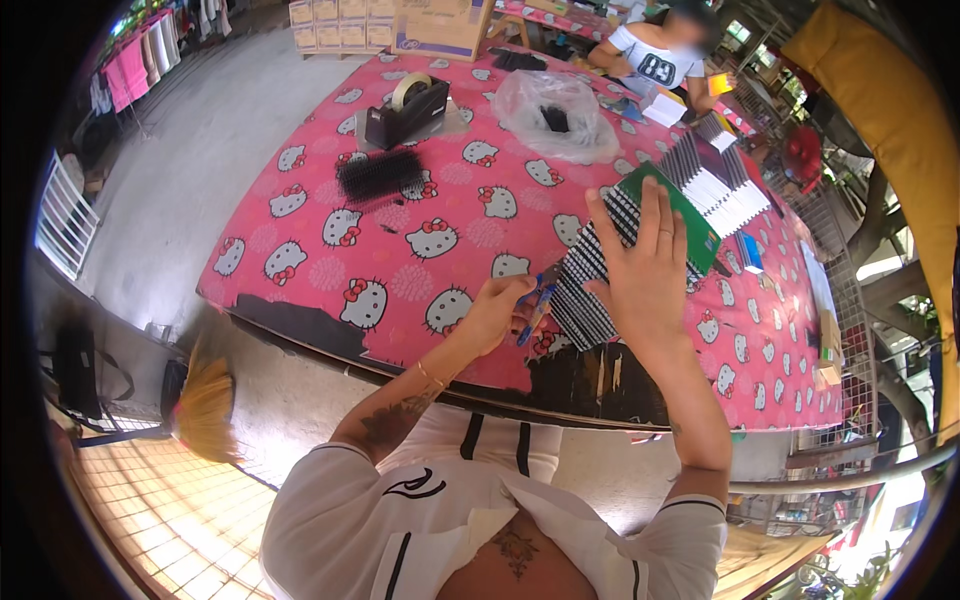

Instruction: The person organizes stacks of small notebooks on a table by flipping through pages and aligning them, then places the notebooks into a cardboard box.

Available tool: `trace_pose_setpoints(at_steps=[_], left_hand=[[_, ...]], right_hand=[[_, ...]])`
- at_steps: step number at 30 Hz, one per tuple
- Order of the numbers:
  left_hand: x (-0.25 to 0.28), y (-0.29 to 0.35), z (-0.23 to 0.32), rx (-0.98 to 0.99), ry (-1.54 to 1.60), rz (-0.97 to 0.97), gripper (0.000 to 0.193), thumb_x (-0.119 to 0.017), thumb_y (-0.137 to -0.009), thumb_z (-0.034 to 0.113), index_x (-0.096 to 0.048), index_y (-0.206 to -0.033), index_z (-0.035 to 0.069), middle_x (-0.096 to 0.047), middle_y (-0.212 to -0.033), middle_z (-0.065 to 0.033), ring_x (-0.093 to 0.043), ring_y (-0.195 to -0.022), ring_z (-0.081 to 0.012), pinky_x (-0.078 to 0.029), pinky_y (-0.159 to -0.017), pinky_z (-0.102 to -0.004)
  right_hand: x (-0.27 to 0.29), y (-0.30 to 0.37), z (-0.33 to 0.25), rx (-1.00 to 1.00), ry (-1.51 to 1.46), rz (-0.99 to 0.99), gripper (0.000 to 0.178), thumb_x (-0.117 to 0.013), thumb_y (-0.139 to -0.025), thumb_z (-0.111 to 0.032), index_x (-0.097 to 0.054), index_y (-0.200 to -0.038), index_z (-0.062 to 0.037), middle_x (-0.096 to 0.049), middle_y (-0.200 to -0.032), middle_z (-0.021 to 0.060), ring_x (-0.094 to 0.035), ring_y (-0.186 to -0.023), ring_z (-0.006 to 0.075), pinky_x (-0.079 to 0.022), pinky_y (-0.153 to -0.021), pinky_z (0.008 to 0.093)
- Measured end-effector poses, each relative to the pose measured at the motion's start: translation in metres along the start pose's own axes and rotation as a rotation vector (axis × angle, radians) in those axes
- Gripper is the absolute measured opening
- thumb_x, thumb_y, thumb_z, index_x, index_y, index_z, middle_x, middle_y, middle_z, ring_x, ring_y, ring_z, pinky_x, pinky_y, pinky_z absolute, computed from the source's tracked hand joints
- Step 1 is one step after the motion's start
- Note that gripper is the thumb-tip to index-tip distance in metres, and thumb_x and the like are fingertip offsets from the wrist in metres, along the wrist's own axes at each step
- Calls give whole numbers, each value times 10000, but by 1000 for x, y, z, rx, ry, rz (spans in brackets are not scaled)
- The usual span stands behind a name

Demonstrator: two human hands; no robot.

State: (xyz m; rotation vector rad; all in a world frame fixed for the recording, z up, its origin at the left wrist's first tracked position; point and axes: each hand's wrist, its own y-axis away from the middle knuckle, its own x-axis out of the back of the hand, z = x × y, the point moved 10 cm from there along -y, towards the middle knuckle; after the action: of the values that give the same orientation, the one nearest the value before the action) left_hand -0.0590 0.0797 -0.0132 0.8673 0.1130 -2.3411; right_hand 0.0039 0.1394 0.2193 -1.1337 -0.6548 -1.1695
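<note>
My left hand (497,312) is closed around a pair of pliers (540,308) with blue handles. The tool's dark jaws sit at the left edge of a stack of spiral-bound notebooks (585,300), whose black coils lie side by side in a slanted row. Flat across this stack rests my right hand (645,260), its fingers stretched out. Beyond my fingertips shows a green notebook cover (700,232). Whether the jaws grip a coil end is too small to tell.
Black plastic coils (380,178) lie left, near a tape dispenser (408,115). A clear plastic bag (555,112) holds something black. More coil-bound notebooks (715,190) stand at right. Across the pink-covered table (410,240), a person (655,60) holds something orange-yellow. Boxes (435,30) stand behind.
</note>
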Motion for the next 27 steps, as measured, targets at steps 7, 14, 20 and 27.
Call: trace_pose_setpoints(at_steps=[7,14,20,27], left_hand=[[-9,11,13,-24,90,-21,392,-546,-985,306,-553,-1175,-37,-690,-989,-200,-722,-843,-297,-606,-758,-426],[-17,4,4,-2,-2,-31,404,-504,-996,299,-548,-1206,-44,-692,-1002,-203,-721,-876,-312,-608,-765,-440],[-14,7,5,-31,21,4,408,-510,-996,271,-540,-1229,-62,-691,-979,-192,-716,-848,-302,-611,-747,-442],[-47,39,72,-670,-1178,227,373,-545,-992,261,-619,-1125,-80,-684,-932,-153,-701,-785,-266,-591,-779,-363]], right_hand=[[17,114,44,-408,-392,733,1273,-935,-612,-402,-165,-1570,-73,-60,-1601,312,-84,-1483,479,-116,-1169,601],[-85,134,46,-633,-751,662,1190,-891,-716,-277,-99,-1562,-7,-108,-1586,299,-122,-1477,428,-155,-1179,544],[-87,131,47,-670,-749,658,1090,-866,-757,-285,-170,-1546,-1,-97,-1559,317,-138,-1453,465,-164,-1157,567],[-86,135,43,-679,-710,667,1109,-879,-739,-316,-184,-1543,1,-88,-1552,321,-119,-1455,469,-167,-1154,574]])
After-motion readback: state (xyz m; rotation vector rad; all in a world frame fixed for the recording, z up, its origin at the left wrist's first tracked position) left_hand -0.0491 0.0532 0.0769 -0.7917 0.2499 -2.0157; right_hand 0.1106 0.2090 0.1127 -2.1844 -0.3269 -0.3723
